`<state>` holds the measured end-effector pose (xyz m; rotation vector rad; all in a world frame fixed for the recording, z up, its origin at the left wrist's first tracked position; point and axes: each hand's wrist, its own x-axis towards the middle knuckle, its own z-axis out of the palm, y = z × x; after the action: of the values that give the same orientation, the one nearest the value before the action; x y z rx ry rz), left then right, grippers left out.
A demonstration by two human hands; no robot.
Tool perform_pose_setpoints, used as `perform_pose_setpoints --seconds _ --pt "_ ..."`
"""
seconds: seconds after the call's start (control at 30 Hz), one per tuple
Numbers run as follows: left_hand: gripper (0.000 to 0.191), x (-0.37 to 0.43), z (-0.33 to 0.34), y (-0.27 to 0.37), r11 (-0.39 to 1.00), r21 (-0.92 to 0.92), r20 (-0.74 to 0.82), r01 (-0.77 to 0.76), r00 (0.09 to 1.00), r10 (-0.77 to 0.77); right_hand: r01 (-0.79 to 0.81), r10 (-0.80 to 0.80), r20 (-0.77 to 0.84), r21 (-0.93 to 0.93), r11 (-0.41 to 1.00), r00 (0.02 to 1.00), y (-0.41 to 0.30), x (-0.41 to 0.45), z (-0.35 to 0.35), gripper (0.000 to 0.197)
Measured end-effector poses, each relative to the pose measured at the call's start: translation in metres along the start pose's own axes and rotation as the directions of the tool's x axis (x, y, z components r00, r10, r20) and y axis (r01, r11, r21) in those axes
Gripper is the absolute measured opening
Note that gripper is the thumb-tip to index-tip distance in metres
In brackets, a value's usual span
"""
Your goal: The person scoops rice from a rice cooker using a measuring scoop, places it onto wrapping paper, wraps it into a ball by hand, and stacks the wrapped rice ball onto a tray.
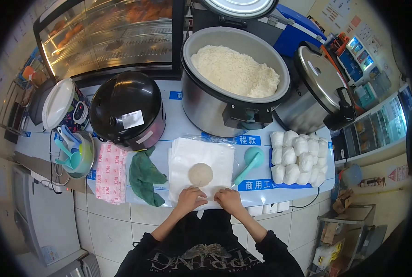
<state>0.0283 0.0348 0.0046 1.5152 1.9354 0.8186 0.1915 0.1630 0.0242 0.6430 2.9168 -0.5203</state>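
Note:
A round mound of rice (200, 175) lies on a stack of white paper sheets (202, 149) in front of me. My left hand (190, 199) is at the near edge of the stack, just below the mound, fingers curled. Beside it, my right hand (228, 199) pinches the near edge of the paper. Whether the left fingers grip the sheet is unclear. A turquoise rice paddle (251, 164) rests to the right of the stack. Behind stands an open rice cooker (207, 105) full of cooked rice (233, 69). White wrapped bundles (291, 173) are piled on a blue tray (297, 186) at the right.
Left of the papers lie a green cloth (145, 178) and pink printed wrappers (111, 173). A black-lidded cooker (126, 104), a bowl with scoops (83, 155) and a glass display case (109, 34) stand beyond. A closed steel cooker (309, 90) is at the back right.

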Motion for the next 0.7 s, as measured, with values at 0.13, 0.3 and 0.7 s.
perform_pose_setpoints --seconds 0.13,0.3,0.7 --pt "0.014 -0.002 0.008 -0.015 0.999 -0.020 0.086 -0.048 0.995 0.049 -0.065 0.066 0.013 -0.086 0.994 0.998 0.002 -0.008 0.010 0.011" --pt "0.017 0.001 0.007 -0.019 0.949 -0.292 0.119 0.120 0.989 -0.088 -0.030 0.027 -0.098 -0.030 0.999 0.995 0.002 -0.012 0.009 0.011" --pt "0.028 0.007 0.007 -0.024 0.944 -0.328 0.142 0.031 0.990 0.017 -0.056 0.054 -0.064 -0.016 0.998 0.996 -0.003 -0.009 -0.007 0.011"
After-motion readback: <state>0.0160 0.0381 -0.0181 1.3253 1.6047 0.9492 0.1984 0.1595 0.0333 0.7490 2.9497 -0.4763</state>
